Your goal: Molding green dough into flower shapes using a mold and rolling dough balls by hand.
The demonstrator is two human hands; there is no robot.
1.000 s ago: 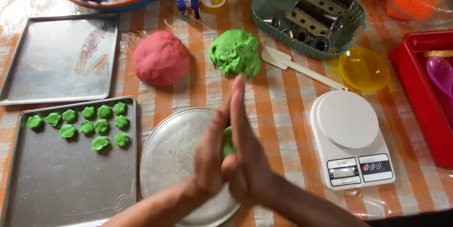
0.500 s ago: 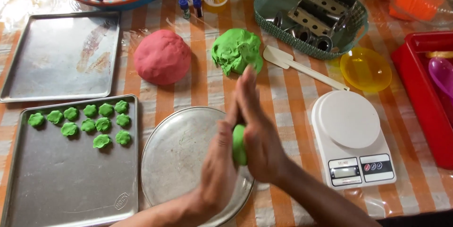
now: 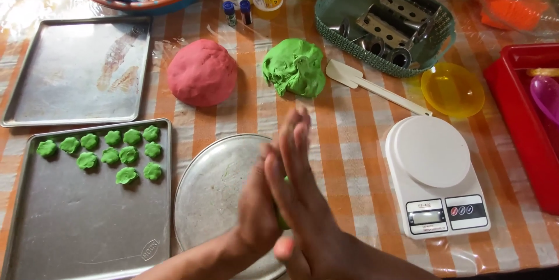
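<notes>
My left hand [image 3: 256, 204] and my right hand [image 3: 303, 192] are pressed palm to palm above a round metal plate [image 3: 212, 192]. A small piece of green dough [image 3: 282, 220] shows between the palms, mostly hidden. A larger lump of green dough [image 3: 294, 67] and a ball of red dough [image 3: 201, 72] lie further back on the checked tablecloth. Several small green dough shapes [image 3: 108, 152] sit on the near metal baking tray [image 3: 81, 222] at the left.
A second baking tray [image 3: 75, 70] lies at the back left. A white kitchen scale [image 3: 434, 172] stands to the right, with a white spatula [image 3: 372, 85], a yellow dish [image 3: 451, 89], a green basket of metal cutters [image 3: 384, 18] and a red bin [image 3: 521, 123] around it.
My palms have slid against each other, the right hand forward over the left, with the green dough piece still between them. The view shifted slightly.
</notes>
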